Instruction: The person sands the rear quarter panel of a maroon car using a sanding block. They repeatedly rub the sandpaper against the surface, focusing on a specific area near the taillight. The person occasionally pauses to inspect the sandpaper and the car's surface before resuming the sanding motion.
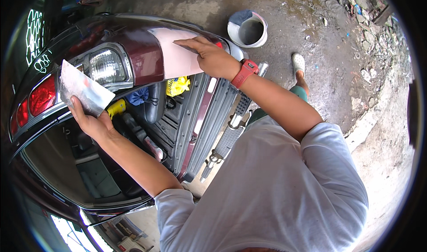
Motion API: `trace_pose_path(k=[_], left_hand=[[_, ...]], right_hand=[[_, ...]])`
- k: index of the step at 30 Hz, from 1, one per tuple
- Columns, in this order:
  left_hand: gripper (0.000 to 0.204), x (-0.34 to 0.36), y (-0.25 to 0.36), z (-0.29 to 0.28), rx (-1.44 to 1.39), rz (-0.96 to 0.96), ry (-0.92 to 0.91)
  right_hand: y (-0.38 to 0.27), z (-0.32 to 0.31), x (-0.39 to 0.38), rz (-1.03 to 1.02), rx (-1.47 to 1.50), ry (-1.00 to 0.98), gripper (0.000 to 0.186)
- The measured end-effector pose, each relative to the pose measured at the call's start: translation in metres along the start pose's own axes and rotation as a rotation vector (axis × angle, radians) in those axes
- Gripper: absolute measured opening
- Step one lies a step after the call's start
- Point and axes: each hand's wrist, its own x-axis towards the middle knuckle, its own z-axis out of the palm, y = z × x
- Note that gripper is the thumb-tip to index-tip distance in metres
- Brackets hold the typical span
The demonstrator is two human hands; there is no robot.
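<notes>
Pink patch lies beneath right hand, grip unclear; left hand clamps grey sheet.

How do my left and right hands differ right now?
The left hand grips a flat, smeared plate, while the right hand has its fingers extended over the pale pink patch on the maroon car. The left hand's wrist is bare; the right hand's carries a red wristwatch. Both hands are ungloved.
</notes>
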Motion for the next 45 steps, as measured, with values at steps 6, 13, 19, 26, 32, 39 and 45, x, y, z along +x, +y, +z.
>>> trace_pose_path(k=[6,13,19,26,32,39,45], left_hand=[[0.066,-0.001,-0.006,0.001,0.008,0.027,0.023],[0.063,-0.003,-0.007,0.002,-0.011,0.053,0.052],[0.058,0.0,-0.01,-0.002,-0.04,0.05,0.074],[0.065,-0.001,-0.012,-0.003,0.075,0.091,0.126],[0.066,-0.001,-0.011,-0.002,0.101,0.085,0.17],[0.057,-0.003,-0.01,0.002,0.015,0.102,0.212],[0.059,-0.005,-0.008,0.004,-0.009,0.097,0.212]], right_hand=[[-0.007,0.04,-0.001,-0.057,-0.253,0.244,0.077],[0.005,0.009,0.023,-0.1,-0.087,0.17,0.068],[0.027,-0.027,0.109,-0.143,-0.168,-0.118,0.069],[0.017,-0.053,0.125,0.005,-0.048,-0.388,0.071],[0.018,-0.038,0.169,0.025,-0.148,-0.445,0.074],[0.031,-0.026,0.139,-0.168,-0.113,-0.349,0.076],[0.032,-0.046,0.161,-0.105,-0.076,-0.387,0.07]])
